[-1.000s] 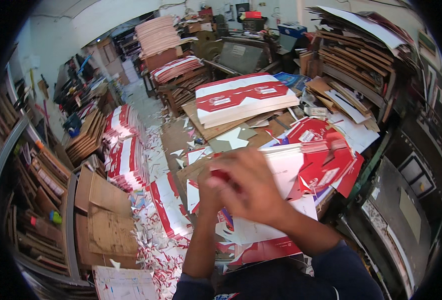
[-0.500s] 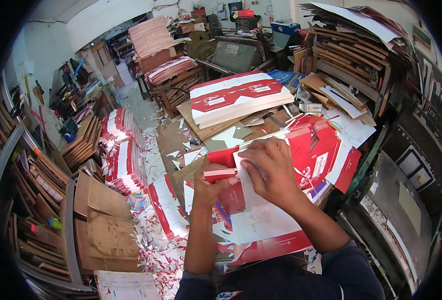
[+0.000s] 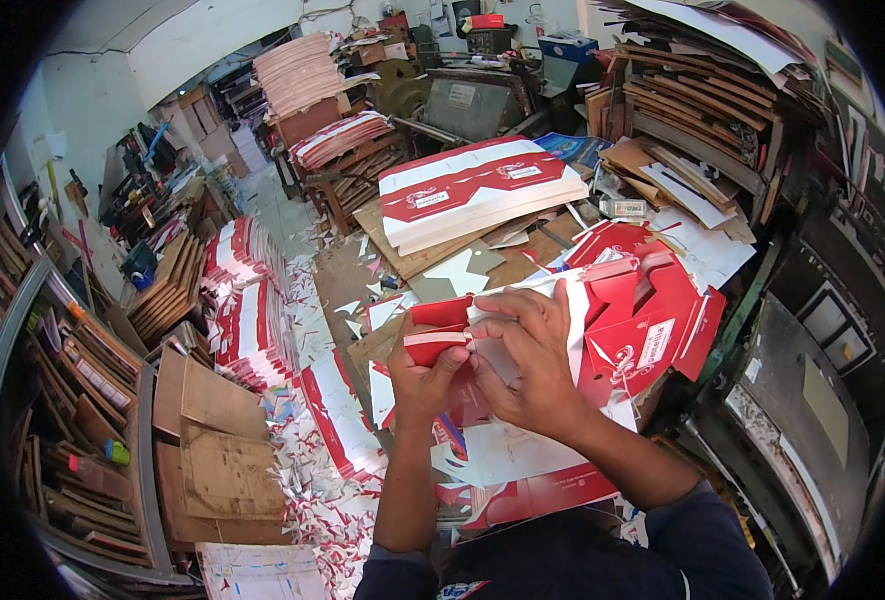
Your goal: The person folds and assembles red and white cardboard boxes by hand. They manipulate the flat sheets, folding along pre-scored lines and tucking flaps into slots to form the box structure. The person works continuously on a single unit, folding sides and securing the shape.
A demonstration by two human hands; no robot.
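Note:
My left hand (image 3: 417,385) is closed around the narrow end of a thick bundle of red card sheets (image 3: 436,347), its thumb on the near face. Against the bundle's right side is my right hand (image 3: 534,365), fingers bent and thumb pressed toward the sheets' edges; its exact grip is partly hidden. To the right of that hand lie red-and-white printed cut card sheets (image 3: 652,345) with notched edges. Under my forearms are more white and red sheets (image 3: 532,450).
Beyond my hands a tall stack of uncut red-and-white sheets (image 3: 482,195) rests on a board. Cut piles (image 3: 247,320) stand on the left floor among paper scraps (image 3: 322,540). Boards fill a shelf (image 3: 702,110) at back right; a metal machine (image 3: 802,400) stands at right.
My right hand's fingers have shifted and spread a little along the bundle. The cut sheets beside it have moved, and a white edge now shows. My left hand keeps its hold.

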